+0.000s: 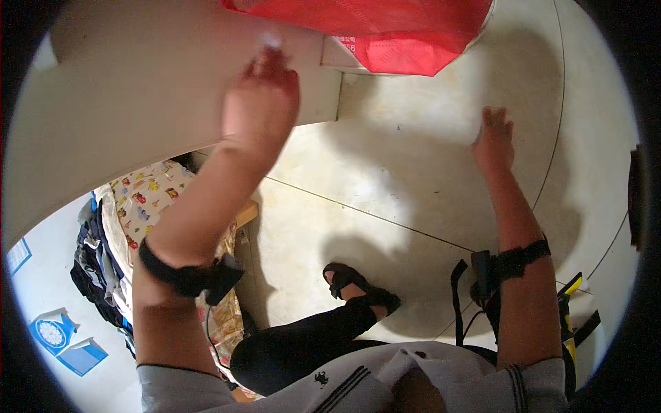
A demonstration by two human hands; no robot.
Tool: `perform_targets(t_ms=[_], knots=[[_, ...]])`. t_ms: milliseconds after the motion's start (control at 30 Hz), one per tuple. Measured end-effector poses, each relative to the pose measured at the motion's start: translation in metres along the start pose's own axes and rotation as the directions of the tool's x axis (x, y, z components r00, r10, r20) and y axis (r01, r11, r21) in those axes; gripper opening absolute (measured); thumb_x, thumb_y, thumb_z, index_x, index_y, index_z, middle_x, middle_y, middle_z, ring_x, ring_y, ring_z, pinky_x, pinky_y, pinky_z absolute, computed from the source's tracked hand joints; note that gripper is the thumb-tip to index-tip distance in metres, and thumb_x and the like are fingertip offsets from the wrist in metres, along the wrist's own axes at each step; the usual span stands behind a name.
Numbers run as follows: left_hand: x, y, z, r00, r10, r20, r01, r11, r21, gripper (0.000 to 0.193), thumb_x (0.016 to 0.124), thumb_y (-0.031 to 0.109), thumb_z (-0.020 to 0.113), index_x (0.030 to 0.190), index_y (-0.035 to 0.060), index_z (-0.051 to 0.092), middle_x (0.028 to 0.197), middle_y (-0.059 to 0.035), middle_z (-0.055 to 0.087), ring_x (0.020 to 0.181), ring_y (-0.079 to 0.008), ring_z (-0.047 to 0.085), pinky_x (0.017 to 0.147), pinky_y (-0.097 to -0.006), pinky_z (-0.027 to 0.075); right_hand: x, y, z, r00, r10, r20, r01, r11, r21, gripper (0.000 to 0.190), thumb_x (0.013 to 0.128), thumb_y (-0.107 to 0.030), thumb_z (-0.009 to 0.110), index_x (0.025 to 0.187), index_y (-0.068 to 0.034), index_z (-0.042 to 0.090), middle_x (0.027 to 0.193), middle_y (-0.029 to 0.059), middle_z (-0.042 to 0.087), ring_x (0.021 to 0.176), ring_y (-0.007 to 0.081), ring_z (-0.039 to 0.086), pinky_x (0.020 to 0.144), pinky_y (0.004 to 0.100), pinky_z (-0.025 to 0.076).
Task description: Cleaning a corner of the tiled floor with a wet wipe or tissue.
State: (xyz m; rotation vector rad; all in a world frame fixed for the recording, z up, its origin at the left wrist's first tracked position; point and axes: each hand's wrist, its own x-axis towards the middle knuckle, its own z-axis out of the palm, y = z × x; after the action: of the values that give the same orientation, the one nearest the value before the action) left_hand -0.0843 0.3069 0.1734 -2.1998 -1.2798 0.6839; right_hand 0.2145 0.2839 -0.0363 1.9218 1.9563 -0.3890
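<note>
My left hand [261, 98] is raised before a pale upright panel [139, 77]. Its fingers are closed around a small whitish thing [269, 40], too blurred to name. Whether that thing touches the panel I cannot tell. Out to the right, my right hand [496, 139] hangs over the tiled floor [428, 180]. The fingers of this hand are a little bent and apart, and I see nothing held in them. A red bag [408, 46] is at the top of the view, between and beyond my hands, cut off by the picture's edge.
Left of me is a bed with a cartoon-print cover [144, 201] and a wooden edge [248, 212]. Dark clothes [95, 258] are heaped along it. Blue-and-white papers [54, 333] are on the white surface at far left. A black-and-yellow object [568, 310] is by my right arm.
</note>
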Motion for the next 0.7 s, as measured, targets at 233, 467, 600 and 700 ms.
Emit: perform_targets(t_ms=[233, 467, 600, 700], knots=[[0.010, 0.090, 0.097, 0.948, 0.098, 0.304, -0.070, 0.992, -0.100, 0.022, 0.077, 0.017, 0.045, 0.089, 0.0051, 0.060, 0.109, -0.0137, 0.053, 0.109, -0.0251, 0.043, 0.089, -0.0331, 0.036, 0.000, 0.003, 0.005, 1.000, -0.009, -0.002, 0.009, 0.999, 0.032, 0.076, 0.069, -0.012, 0.066, 0.131, -0.015, 0.023, 0.138, 0.0154, 0.017, 0.123, 0.0376, 0.025, 0.094, 0.0400, 0.037], [0.040, 0.117, 0.148, 0.960, 0.078, 0.268, -0.056, 0.994, -0.089, 0.026, 0.077, 0.017, 0.047, 0.095, 0.0014, 0.059, 0.104, -0.0145, 0.055, 0.102, -0.0247, 0.045, 0.084, -0.0329, 0.038, -0.004, 0.001, 0.000, 1.000, 0.010, 0.013, -0.010, 0.999, 0.042, 0.079, 0.069, -0.013, 0.066, 0.132, -0.016, 0.019, 0.138, 0.0164, 0.014, 0.121, 0.0379, 0.028, 0.094, 0.0400, 0.037], [0.042, 0.132, 0.163, 0.974, 0.059, 0.219, -0.053, 0.998, -0.034, 0.029, 0.076, 0.016, 0.047, 0.096, -0.0009, 0.059, 0.100, -0.0165, 0.056, 0.095, -0.0266, 0.049, 0.076, -0.0349, 0.042, 0.000, 0.002, -0.003, 0.999, -0.033, 0.030, 0.036, 0.996, -0.081, 0.080, 0.068, -0.015, 0.067, 0.132, -0.014, 0.019, 0.137, 0.0193, 0.015, 0.119, 0.0393, 0.030, 0.095, 0.0398, 0.036], [0.048, 0.133, 0.157, 0.940, 0.115, 0.323, -0.048, 0.977, -0.209, 0.030, 0.076, 0.016, 0.047, 0.096, -0.0021, 0.059, 0.101, -0.0223, 0.054, 0.096, -0.0304, 0.050, 0.073, -0.0369, 0.042, -0.002, 0.006, -0.001, 0.998, -0.046, 0.032, 0.048, 0.997, -0.063, 0.080, 0.068, -0.016, 0.067, 0.132, -0.013, 0.019, 0.136, 0.0213, 0.016, 0.118, 0.0408, 0.031, 0.097, 0.0395, 0.033]])
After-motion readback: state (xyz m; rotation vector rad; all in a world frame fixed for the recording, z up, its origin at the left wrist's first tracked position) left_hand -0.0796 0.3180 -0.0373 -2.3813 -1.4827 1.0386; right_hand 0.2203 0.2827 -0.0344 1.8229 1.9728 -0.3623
